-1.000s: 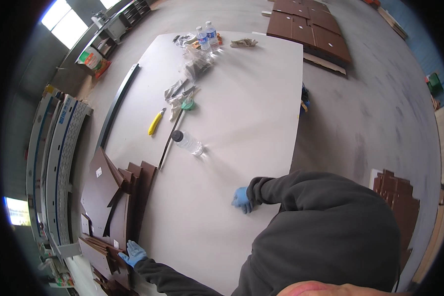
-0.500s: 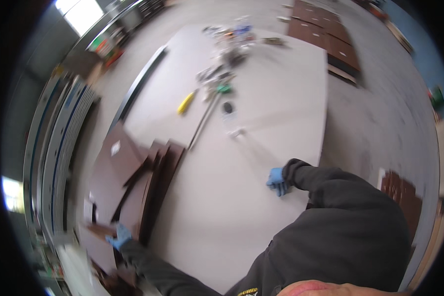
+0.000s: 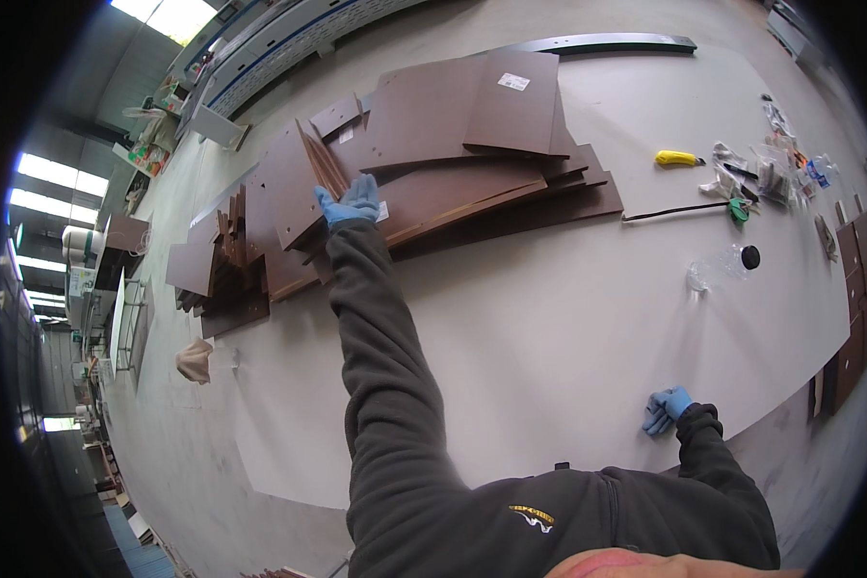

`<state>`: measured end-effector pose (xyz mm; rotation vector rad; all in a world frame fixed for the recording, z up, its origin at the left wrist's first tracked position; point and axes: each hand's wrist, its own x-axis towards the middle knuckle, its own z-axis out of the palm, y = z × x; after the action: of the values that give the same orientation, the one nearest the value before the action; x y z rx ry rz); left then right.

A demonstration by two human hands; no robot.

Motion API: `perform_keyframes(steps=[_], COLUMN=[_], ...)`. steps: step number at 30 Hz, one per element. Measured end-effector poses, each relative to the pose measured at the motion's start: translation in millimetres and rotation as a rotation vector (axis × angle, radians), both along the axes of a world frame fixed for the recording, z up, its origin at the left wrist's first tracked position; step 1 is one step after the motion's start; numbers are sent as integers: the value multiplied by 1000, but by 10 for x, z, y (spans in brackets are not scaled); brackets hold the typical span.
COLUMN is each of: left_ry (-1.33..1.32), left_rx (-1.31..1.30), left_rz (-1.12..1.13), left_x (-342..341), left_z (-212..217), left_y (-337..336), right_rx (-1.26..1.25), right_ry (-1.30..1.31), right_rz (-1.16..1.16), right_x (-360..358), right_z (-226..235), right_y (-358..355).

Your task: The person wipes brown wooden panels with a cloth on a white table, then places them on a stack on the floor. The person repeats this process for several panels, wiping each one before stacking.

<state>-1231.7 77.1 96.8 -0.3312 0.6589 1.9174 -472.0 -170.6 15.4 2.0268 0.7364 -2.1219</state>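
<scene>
My left hand [image 3: 352,204], in a blue glove, reaches forward over a pile of dark brown panels [image 3: 424,193] on the white table. Narrow brown boards [image 3: 322,159] stand up at an angle between its thumb and fingers, and the hand is closed on their near end; the fingertips are partly hidden. My right hand [image 3: 667,410], also blue-gloved, rests near the table's front edge at the right. Its fingers are curled in, and nothing shows in them. A clear plastic bottle [image 3: 718,270] with a black cap lies beyond it.
On the white table [image 3: 549,337] lie a yellow utility knife [image 3: 677,158], a thin dark rod [image 3: 674,212], a green item [image 3: 738,209] and small plastic bags [image 3: 775,173]. A dark metal profile [image 3: 607,44] lies along the far edge. More brown panels [image 3: 857,289] are at the right.
The view has swung left, so the panel pile now lies ahead in the middle. My left hand still has brown board in it; my right hand stays low over the table.
</scene>
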Motion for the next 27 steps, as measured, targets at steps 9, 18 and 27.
perform_keyframes(steps=[9, 18, 27], left_ry=[1461, 621, 310], left_rx=[-1217, -887, -353], left_rz=[478, 187, 204], left_x=[272, -1305, -153], left_z=[215, 43, -79], left_y=[-801, -900, -949], right_rx=[-23, -22, -35], right_ry=[43, 10, 18], right_rz=[-29, -40, -135], right_x=[-30, -24, -12], right_z=[4, -54, -112], right_y=[17, 12, -11])
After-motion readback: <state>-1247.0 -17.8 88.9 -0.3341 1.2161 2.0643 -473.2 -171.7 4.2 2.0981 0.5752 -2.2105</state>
